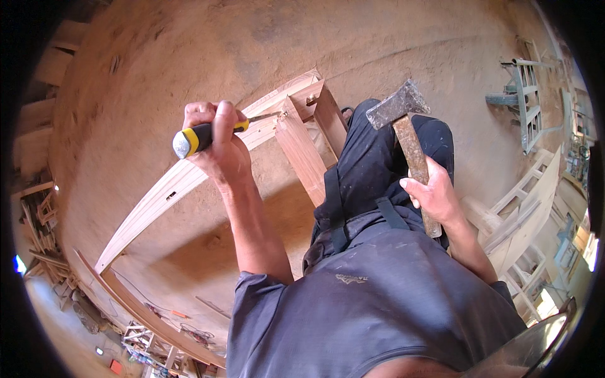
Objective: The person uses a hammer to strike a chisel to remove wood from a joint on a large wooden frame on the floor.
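My left hand (217, 142) is wrapped round the yellow and black handle of a chisel (200, 137). The chisel's blade points right, its tip at the end of a wooden crosspiece (299, 148) near a small rough notch. That crosspiece meets a long pale timber beam (170, 184) with a slot cut in it. In my right hand (435, 194) is the wooden handle of a hatchet (398, 107). Its worn metal head is raised over my right knee, apart from the chisel. A second short crosspiece (331, 116) stands beside the first.
A brown curved board (142, 309) lies at the lower left, with cords and an orange item (179, 314) on the dirt floor. Wood pieces are stacked along the left edge. At the right stand a metal frame (528, 104) and several wooden frames (526, 214).
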A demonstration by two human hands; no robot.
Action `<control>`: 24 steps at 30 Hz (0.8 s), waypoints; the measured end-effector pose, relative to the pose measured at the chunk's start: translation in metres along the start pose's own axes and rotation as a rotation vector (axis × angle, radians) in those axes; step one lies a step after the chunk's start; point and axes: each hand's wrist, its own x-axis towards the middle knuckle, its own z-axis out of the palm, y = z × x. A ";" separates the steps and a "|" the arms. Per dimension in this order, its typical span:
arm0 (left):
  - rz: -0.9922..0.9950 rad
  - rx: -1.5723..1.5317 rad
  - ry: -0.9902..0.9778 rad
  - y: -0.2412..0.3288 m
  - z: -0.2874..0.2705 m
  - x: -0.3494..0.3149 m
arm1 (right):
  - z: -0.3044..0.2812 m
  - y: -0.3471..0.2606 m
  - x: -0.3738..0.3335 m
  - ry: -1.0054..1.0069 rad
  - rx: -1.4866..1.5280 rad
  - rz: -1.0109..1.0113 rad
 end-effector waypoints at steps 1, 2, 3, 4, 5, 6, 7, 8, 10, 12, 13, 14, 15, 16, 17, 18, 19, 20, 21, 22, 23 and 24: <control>0.026 -0.020 0.012 -0.004 0.003 0.000 | -0.001 0.001 0.000 0.005 -0.027 -0.003; 0.016 -0.038 0.009 -0.004 0.005 0.000 | -0.002 0.002 0.001 0.009 -0.054 -0.006; 0.007 -0.058 0.007 -0.004 0.008 0.000 | -0.004 0.002 0.001 0.014 -0.083 -0.011; -0.001 -0.079 0.006 -0.004 0.010 -0.001 | -0.005 0.002 0.003 0.021 -0.099 -0.030; -0.004 -0.072 0.013 -0.005 0.011 -0.001 | -0.006 0.002 0.005 0.028 -0.114 -0.049; -0.005 -0.064 0.023 -0.005 0.012 0.000 | -0.006 0.001 0.008 0.032 -0.131 -0.071; -0.005 -0.055 0.032 -0.005 0.012 0.000 | -0.006 -0.002 0.010 0.032 -0.133 -0.070; -0.008 -0.048 0.037 -0.006 0.012 0.000 | -0.006 -0.006 0.011 0.032 -0.135 -0.069; -0.015 -0.038 0.045 -0.011 0.011 0.001 | -0.007 -0.010 0.014 0.032 -0.146 -0.084; -0.027 -0.023 0.055 -0.012 0.012 0.000 | -0.008 -0.011 0.015 0.026 -0.161 -0.117; -0.033 -0.015 0.060 -0.012 0.013 -0.001 | -0.007 -0.011 0.016 0.030 -0.166 -0.138; -0.040 -0.017 0.073 -0.011 0.014 -0.002 | -0.007 -0.011 0.016 0.033 -0.172 -0.160; -0.047 -0.020 0.084 -0.010 0.017 -0.002 | -0.006 -0.012 0.017 0.038 -0.176 -0.181; -0.054 -0.022 0.095 -0.009 0.019 -0.003 | -0.005 -0.013 0.018 0.038 -0.171 -0.182; -0.038 -0.016 0.119 -0.008 0.021 -0.005 | -0.004 -0.013 0.018 0.038 -0.166 -0.183; -0.021 -0.011 0.142 -0.009 0.023 -0.008 | -0.003 -0.014 0.019 0.039 -0.160 -0.184; -0.004 -0.006 0.164 -0.009 0.023 -0.010 | -0.003 -0.016 0.020 0.037 -0.160 -0.190; -0.007 -0.041 0.170 -0.010 0.017 -0.013 | -0.002 -0.018 0.021 0.036 -0.159 -0.194; -0.009 -0.080 0.175 -0.011 0.009 -0.014 | -0.001 -0.021 0.021 0.036 -0.160 -0.200; -0.013 -0.118 0.180 -0.012 0.005 -0.016 | -0.001 -0.027 0.022 0.032 -0.192 -0.236; 0.024 -0.078 0.149 -0.014 0.004 -0.019 | -0.002 -0.034 0.023 0.028 -0.224 -0.270; 0.046 -0.022 0.131 -0.013 0.007 -0.020 | -0.001 -0.040 0.024 0.022 -0.261 -0.307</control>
